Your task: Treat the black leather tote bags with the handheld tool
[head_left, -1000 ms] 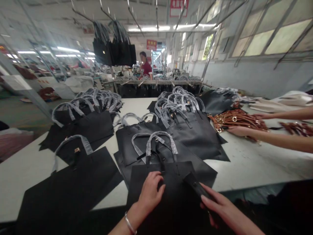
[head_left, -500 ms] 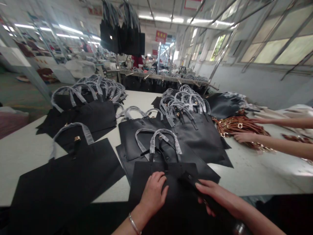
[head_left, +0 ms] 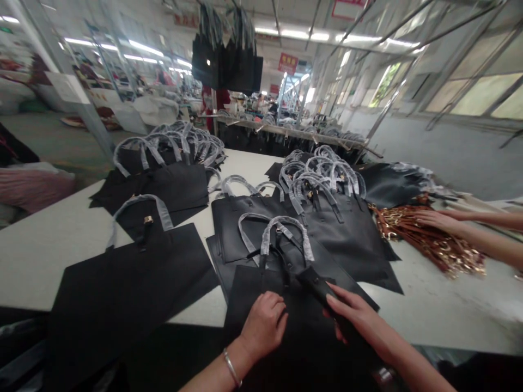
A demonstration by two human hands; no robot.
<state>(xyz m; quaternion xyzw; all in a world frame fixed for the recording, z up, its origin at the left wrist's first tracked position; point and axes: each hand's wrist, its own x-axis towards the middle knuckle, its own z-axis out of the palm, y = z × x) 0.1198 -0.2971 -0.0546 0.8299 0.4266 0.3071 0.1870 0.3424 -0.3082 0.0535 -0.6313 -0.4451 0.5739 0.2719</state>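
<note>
My left hand (head_left: pixel 265 325) lay on the black tote bag (head_left: pixel 253 294) at the near edge of the white cutting table (head_left: pixel 429 310), its fingers close together and lightly curled against the bag. My right hand (head_left: pixel 355 318) was on the black strap (head_left: pixel 316 286) running diagonally across the bag, its fingers together along the strap and a fingertip or two tucked beneath it; I couldn't tell how firm that grip was. Compared with half a second earlier, my right fingers were bunched closer to the strap's near end, and the whole view had swung, so the table sat further right and lower.

The tote's plastic-wrapped handles (head_left: pixel 281 234) stood just beyond my hands, and more black totes (head_left: pixel 343 245) overlapped it on the table. A co-worker's hands (head_left: pixel 437 220) now rested on the heap of brown leather straps (head_left: pixel 429 245) at the right, and the second strap pile seen before had gone out of view. Black bags (head_left: pixel 224 54) hung overhead, partly blocking the aisle behind.
</note>
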